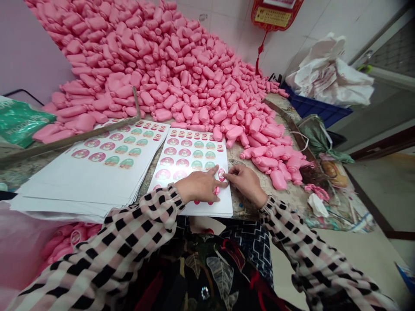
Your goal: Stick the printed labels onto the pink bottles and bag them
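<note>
My left hand (pixel 198 186) rests on a glossy sheet of round pink, green and red labels (pixel 191 160), its fingers spread near the sheet's right edge. My right hand (pixel 246 181) comes in from the right, with its fingertips against a round label (pixel 221 174). Whether that label is pinched is hard to tell. A small pink piece (pixel 216 190) shows among my left fingers. To the left lies a thick stack of label sheets (pixel 97 181). A large heap of pink plastic bottles (pixel 162 73) rises just beyond both sheets, and some bottles lie close to my right hand.
A wooden strip (pixel 71 139) lies along the stack's far side, with a green bag (pixel 19 123) to the left. A blue crate (pixel 314 108) holds a white bag (pixel 330 73) at the far right. Pink bottles fill a clear bag (pixel 66 242) below the worktop's left edge.
</note>
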`<state>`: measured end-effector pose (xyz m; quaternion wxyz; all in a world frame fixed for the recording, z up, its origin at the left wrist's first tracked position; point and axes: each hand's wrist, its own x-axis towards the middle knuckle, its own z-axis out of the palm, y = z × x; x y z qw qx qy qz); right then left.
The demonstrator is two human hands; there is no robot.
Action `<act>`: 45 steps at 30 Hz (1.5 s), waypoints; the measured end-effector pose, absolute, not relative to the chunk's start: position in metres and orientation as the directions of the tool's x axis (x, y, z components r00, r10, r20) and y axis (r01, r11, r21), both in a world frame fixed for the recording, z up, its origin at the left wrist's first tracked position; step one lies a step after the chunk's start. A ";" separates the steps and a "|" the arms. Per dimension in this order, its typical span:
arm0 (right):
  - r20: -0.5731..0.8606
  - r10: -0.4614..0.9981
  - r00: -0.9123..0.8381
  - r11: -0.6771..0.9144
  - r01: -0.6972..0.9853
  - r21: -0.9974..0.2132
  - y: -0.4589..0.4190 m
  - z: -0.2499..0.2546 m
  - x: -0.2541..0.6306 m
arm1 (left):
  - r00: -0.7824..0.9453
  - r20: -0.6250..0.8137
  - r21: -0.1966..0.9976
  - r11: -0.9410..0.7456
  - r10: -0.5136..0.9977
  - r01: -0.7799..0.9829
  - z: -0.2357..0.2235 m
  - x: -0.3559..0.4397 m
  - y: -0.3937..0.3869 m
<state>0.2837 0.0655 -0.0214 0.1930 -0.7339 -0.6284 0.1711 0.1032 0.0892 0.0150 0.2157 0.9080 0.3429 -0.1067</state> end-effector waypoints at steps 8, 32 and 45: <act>0.145 0.978 0.151 -0.083 0.916 -0.393 0.063 0.003 0.271 | 0.754 -0.317 0.282 -0.702 0.575 0.654 0.011 0.104 0.089; 0.079 0.990 0.117 0.051 0.230 -0.972 -0.011 0.027 0.213 | 0.524 -0.412 0.535 0.663 0.746 -0.524 0.006 0.078 0.036; 0.021 0.999 0.036 0.015 0.158 -0.987 -0.013 0.023 0.211 | 0.618 -0.341 0.444 0.701 0.708 -0.558 -0.001 0.075 0.035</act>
